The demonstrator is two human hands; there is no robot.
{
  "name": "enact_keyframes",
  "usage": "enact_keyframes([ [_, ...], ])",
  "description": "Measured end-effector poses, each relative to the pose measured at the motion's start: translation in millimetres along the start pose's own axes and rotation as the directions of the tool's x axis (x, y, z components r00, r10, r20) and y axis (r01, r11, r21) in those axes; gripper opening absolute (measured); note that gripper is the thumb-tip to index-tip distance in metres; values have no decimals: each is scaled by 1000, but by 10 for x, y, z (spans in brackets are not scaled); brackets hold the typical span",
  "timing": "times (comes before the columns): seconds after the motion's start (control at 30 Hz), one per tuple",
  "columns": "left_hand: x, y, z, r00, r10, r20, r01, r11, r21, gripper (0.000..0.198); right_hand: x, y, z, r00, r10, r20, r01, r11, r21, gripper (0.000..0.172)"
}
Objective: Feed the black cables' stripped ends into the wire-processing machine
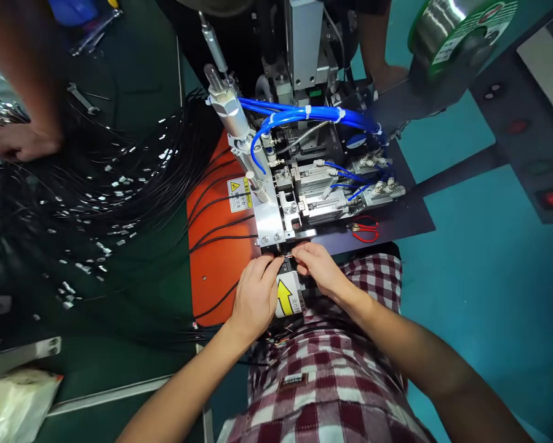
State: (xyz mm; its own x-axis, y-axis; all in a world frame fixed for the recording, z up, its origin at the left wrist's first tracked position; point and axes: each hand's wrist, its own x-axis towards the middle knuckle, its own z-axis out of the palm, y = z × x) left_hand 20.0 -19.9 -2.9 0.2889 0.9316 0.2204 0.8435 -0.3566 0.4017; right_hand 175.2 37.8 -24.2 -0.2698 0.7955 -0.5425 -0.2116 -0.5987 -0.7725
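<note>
My left hand (256, 294) is closed, thumb and fingertips pinched at the front end of the machine's track. A black cable (221, 299) runs up from the lower left across the orange plate (211, 264) and goes under this hand. Facing it from the right, my right hand (320, 266) pinches at the same spot, its fingertips almost meeting the left ones. A small shiny metal piece (288, 255) shows between the fingertips; its exact kind is too small to tell. Just beyond stands the machine's metal head (267, 218), with several black cables entering its left side.
A big heap of black cables (133, 166) with silver ends covers the bench at left, where another person's hand (24, 140) rests. Red-handled scissors (366, 231) lie right of the machine. Blue air hoses (299, 115) arch over it. A solder wire spool (461, 34) hangs upper right.
</note>
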Motion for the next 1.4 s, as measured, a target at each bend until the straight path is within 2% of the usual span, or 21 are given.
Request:
enact_keyframes([
  [0.17,64,23,57,999,-25,44,20,994,110,35,9,45,-5,998,-68,-17,67,996,-54,19],
  [0.27,63,31,52,997,-75,13,74,994,82,34,8,57,6,998,-58,-32,57,998,-12,21],
  [0.4,-90,65,-14,982,-186,-26,184,981,-56,38,5,42,12,999,-33,-9,33,999,14,25],
  [0.5,-262,123,-50,954,-298,-37,298,955,-11,41,3,32,5,999,-38,-10,38,999,0,26],
  [0.6,-373,155,-56,943,-334,-11,334,941,61,45,-4,24,-1,999,-38,-14,38,999,-9,27],
  [0.7,-387,87,-66,947,-322,14,317,940,126,47,-15,7,-3,999,-34,-13,34,999,-20,27],
  [0.87,-328,-124,-124,976,-207,61,198,971,135,43,-23,-5,11,999,-39,-12,39,998,-40,29],
  [1.03,-330,-135,-124,974,-222,46,215,968,131,41,-24,-26,-18,999,-53,5,53,995,-80,36],
  [1.13,-376,-124,-113,974,-223,43,216,969,120,41,-92,-40,-170,998,-65,-8,64,991,-117,42],
  [1.23,-358,-205,-126,980,-197,41,193,978,82,42,-222,10,-421,987,-101,-124,84,988,-131,49],
  [1.33,-158,-402,-171,990,-139,26,138,990,20,42,-345,132,-654,962,-125,-241,104,990,-98,47],
  [1.4,39,-559,-226,995,-104,-7,103,994,-39,40,-398,214,-749,956,-124,-265,102,990,-95,45],
])
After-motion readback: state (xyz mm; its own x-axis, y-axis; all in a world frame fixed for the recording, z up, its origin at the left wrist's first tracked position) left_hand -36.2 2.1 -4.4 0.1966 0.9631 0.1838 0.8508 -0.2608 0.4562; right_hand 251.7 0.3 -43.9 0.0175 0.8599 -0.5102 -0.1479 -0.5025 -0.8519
